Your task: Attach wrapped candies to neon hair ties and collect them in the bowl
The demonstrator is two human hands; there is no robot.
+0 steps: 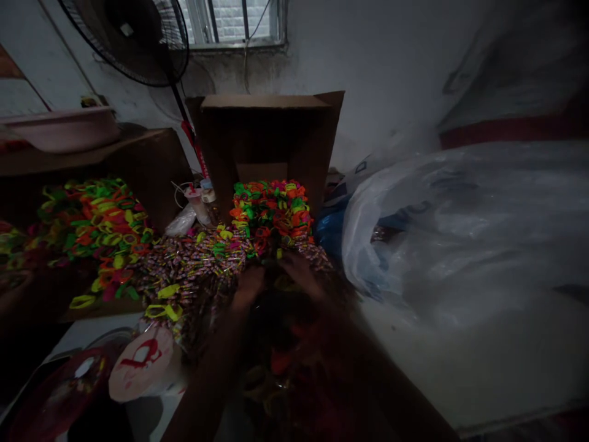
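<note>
My left hand [251, 281] and my right hand [301, 272] reach forward side by side to the near edge of a heap of bright watch-shaped plastic pieces [271, 212]. These pieces are orange, green, yellow and pink and spill from an upright open cardboard box [322, 141]. The fingers of my right hand look stretched out over the heap's lower edge. Shadow and blur hide the fingers of my left hand. Small wrapped sticks [193, 264] lie thickly left of my hands. Between my forearms are dark, blurred pieces, some red and yellow.
A second box [156, 159] at the left holds more bright pieces [105, 221], with a pink basin [69, 129] on top. Clear plastic bags [460, 233] bulge at the right. A white and red roll [142, 362] stands front left. A fan [138, 37] stands behind.
</note>
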